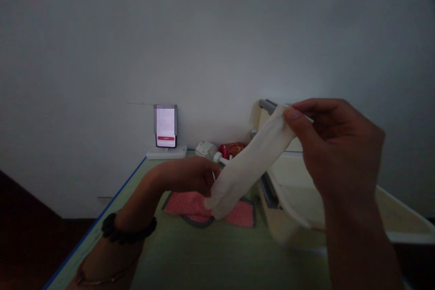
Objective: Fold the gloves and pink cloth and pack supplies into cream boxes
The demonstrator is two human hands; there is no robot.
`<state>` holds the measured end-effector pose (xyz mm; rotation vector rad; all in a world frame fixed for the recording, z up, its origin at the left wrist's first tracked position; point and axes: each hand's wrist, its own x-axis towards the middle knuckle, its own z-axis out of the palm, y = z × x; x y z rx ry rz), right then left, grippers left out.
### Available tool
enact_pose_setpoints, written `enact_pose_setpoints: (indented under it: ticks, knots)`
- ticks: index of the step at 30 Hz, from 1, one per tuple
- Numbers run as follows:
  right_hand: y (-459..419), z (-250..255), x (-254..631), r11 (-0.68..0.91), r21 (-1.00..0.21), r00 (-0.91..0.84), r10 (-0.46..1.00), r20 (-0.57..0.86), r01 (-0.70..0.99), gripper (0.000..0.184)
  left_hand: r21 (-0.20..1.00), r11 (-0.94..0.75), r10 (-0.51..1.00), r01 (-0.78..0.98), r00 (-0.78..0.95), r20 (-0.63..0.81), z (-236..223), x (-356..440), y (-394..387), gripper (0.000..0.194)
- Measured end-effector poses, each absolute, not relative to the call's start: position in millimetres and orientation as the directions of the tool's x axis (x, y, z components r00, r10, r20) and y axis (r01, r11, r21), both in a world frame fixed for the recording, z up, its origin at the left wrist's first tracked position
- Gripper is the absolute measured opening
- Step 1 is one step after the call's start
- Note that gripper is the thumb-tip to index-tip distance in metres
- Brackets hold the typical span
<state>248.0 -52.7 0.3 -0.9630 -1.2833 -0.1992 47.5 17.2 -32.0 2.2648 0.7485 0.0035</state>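
A white sock (254,163) is stretched at a slant between my two hands, above the table. Its upper end is pinched between the thumb and fingers of my right hand (343,145). My left hand (193,174) is closed at the lower end, where the fingertips are partly hidden behind the fabric. Beneath the sock, a pink cloth (190,204) with dark edging lies crumpled on the green tabletop (190,253).
A large white plastic box (285,222) with grey latches stands at the right, partly behind my right hand. Near the wall lie a clear pump bottle (205,148) and a red patterned object (234,148). At the back left, a lit phone (166,127) rests on a white stand (166,153).
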Motion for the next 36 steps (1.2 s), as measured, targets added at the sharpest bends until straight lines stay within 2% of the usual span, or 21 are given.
enact_pose_setpoints:
  ticks: [3,12,15,18,21,25,36]
  knots:
    - [-52.8,0.5,246.9,0.632,-0.484,0.321,0.363,0.875,0.605,0.009,0.600,-0.628,0.513,0.496,0.843,-0.160,-33.9,45.1,20.9,0.010]
    - [-53.6,1.0,244.5,0.654,-0.478,0.305,0.368,0.878,0.586,0.008,0.507,-0.692,0.541,0.513,0.834,-0.105,-36.0,41.6,24.9,0.026]
    - [-53.2,0.4,243.8,0.656,-0.478,0.291,0.381,0.878,0.584,0.008,0.479,-0.706,0.566,0.523,0.822,-0.064,-36.0,43.5,22.7,0.025]
    - [-52.6,0.1,242.5,0.676,-0.475,0.267,0.396,0.879,0.564,0.008,0.526,-0.695,0.582,0.491,0.813,0.010,-35.7,47.8,20.4,0.025]
    - [-52.6,-0.1,240.2,0.689,-0.491,0.247,0.428,0.869,0.533,0.008,0.582,-0.721,0.534,0.375,0.837,0.121,-33.9,53.4,16.8,0.025]
    - [-53.6,-0.7,237.1,0.684,-0.502,0.236,0.449,0.862,0.529,0.009,0.600,-0.755,0.478,0.263,0.847,0.231,-30.5,58.1,12.0,0.021]
    - [-52.5,0.1,239.7,0.677,-0.498,0.278,0.415,0.866,0.542,0.007,0.640,-0.726,0.488,0.250,0.843,0.224,-31.1,57.8,12.0,0.008]
